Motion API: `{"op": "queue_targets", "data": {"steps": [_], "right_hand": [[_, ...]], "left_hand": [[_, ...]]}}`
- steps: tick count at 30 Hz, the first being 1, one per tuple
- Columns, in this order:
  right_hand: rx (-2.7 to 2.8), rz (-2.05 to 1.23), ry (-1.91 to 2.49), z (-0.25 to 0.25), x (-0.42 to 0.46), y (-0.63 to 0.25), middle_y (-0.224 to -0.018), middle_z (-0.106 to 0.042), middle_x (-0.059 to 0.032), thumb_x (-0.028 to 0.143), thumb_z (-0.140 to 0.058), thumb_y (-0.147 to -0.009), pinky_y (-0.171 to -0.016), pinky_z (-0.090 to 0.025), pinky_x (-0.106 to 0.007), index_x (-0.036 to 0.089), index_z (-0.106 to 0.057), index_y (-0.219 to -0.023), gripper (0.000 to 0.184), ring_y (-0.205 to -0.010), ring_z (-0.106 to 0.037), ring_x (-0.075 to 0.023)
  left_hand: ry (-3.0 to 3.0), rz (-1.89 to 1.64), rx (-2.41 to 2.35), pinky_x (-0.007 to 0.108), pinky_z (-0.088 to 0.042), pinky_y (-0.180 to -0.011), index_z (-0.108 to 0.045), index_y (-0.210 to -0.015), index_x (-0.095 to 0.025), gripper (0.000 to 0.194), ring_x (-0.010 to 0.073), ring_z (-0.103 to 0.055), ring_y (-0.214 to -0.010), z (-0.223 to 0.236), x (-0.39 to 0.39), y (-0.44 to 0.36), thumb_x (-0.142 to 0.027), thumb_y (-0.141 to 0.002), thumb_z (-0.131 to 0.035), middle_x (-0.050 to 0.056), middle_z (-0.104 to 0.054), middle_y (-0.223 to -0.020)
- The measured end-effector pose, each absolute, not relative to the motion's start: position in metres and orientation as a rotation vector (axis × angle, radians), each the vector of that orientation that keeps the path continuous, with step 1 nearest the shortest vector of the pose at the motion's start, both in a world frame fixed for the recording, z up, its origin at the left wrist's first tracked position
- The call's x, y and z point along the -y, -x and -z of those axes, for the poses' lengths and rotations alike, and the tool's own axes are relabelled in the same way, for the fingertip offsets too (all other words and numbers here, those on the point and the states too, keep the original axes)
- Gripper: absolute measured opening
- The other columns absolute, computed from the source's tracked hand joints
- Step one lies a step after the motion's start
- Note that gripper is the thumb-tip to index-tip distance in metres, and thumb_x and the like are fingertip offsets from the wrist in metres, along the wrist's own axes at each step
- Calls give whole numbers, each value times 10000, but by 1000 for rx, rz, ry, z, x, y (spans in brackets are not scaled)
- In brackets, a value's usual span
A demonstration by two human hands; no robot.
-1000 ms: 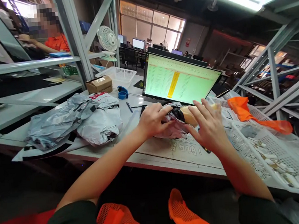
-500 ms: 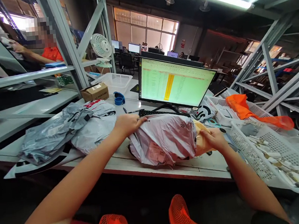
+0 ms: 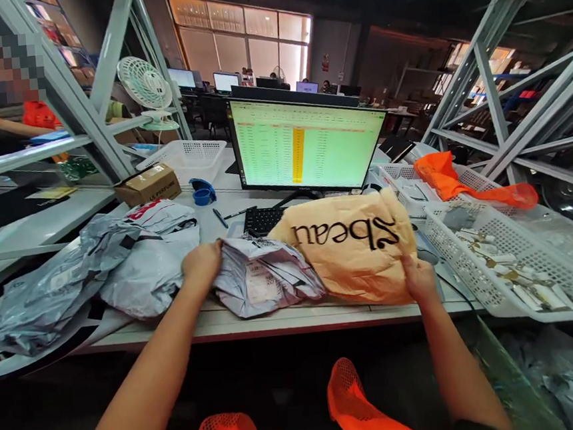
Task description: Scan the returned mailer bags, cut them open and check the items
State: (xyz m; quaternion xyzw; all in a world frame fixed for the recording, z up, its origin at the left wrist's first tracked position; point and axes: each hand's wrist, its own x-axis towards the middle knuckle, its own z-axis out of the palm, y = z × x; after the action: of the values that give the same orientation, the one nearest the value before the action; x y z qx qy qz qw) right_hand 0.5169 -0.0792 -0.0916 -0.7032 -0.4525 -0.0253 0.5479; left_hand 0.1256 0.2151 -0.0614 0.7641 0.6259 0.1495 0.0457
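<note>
Co-worker's orange sleeve: far left of the monitor, beyond the metal frame.
Grey plastic bag: crumpled on the desk, left of the monitor and nearer the wearer.
White bag: against the grey one, left of the monitor.
Cardboard box: left of the monitor, behind the white bag.
Left hand: in front and left of the monitor, fingers curled in, pinching the mailer's upper left corner.
Mailer: silvery, wrinkled, labelled, in front of the monitor's left half.
Keyboard: black, below the monitor's left part, partly covered.
Monitor: lit with a green spreadsheet, one column orange.
Yellow packet: dark lettering, in front of the monitor, its left end overlapped by the mailer.
Right hand: in front and right of the monitor, fingers closed on the packet's right edge.
Orange mesh: right of the monitor, draped over a basket.
White basket: right of the monitor, nearer the wearer, holding small pieces.
</note>
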Motion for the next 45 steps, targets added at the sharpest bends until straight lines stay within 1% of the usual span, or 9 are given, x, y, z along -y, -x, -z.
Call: {"op": "queue_targets", "data": {"steps": [9,12,15,18,26,33,37,41,45], "right_hand": [[968,181,1580,126,82,-510,-451,-299,13,828,-476,-819,-461,-355,-318,275,-287,-463,684,-458,-321,-133],[976,144,1558,127,90,-508,-604,-584,-46,775,-637,-740,-592,-518,-348,203,-595,-654,581,-586,-552,-197],[1040,-208,1588,125,96,-501,-994,-763,-117,588,-876,-576,-801,-602,-391,165,-719,-1070,669,-886,-712,-271],[935,-411,1687,124,94,-486,-1013,-780,-151,567,-878,-587,-830,-616,-425,140,-770,-1013,613,-928,-737,-313],[1057,222,1565,148,97,-433,-1035,-775,-144,427,-638,-908,-852,-620,-488,177,-798,-1073,340,-980,-739,-330],[2100,41,1623,186,88,-350,-1625,-387,-126,93,-572,-765,-1104,-276,-804,340,-599,-1447,726,-1510,-313,-437],[2229,-331,1624,150,80,-356,-1687,-218,-163,287,-645,-881,-1145,-104,-816,263,-518,-1515,647,-1555,-171,-443],[1897,-479,1393,88,77,-382,-1609,-416,-148,454,-557,-1005,-1236,-223,-638,283,-430,-1569,603,-1508,-364,-321],[1681,-537,1025,47,76,-373,-1707,-215,-84,759,-592,-884,-1223,-318,-550,399,-144,-1648,956,-1544,-292,-313]], "left_hand": [[-2616,-1191,-1447,593,-200,-1226,-307,-1578,2,825,403,-249,-1544,53,-165,-187,-393,-875,-483,271,-369,-1614],[-2633,-1164,-1021,589,-131,-1255,-474,-1525,-136,652,343,-253,-1557,47,-150,-203,-352,-915,-399,157,-418,-1620],[-2482,-942,-596,563,-213,-1245,-698,-1280,-212,530,307,-418,-1469,62,-145,-211,-386,-967,-307,112,-512,-1557],[-2168,-776,-334,517,-305,-1218,-748,-1163,-197,533,322,-490,-1410,97,-145,-213,-531,-949,-393,150,-577,-1486],[-1239,-691,-634,544,-511,-1018,-755,-981,-120,760,400,-679,-1143,121,-158,-180,-811,-795,-499,220,-753,-1149],[-1187,-670,-665,550,-603,-887,-665,-1274,-170,973,410,-724,-1061,90,-156,-140,-736,-502,-838,175,-785,-1051],[-1221,-934,-759,510,-625,-868,-640,-1259,-155,876,368,-741,-1012,88,-148,-142,-559,-523,-891,151,-779,-1068],[-1225,-1245,-825,495,-635,-859,-659,-1178,-168,675,346,-744,-972,62,-122,-132,-490,-617,-855,121,-768,-1102],[-1761,-1418,-887,537,-562,-1037,-637,-1318,-208,524,375,-647,-1236,26,-61,-138,-404,-838,-711,118,-705,-1295]]}}
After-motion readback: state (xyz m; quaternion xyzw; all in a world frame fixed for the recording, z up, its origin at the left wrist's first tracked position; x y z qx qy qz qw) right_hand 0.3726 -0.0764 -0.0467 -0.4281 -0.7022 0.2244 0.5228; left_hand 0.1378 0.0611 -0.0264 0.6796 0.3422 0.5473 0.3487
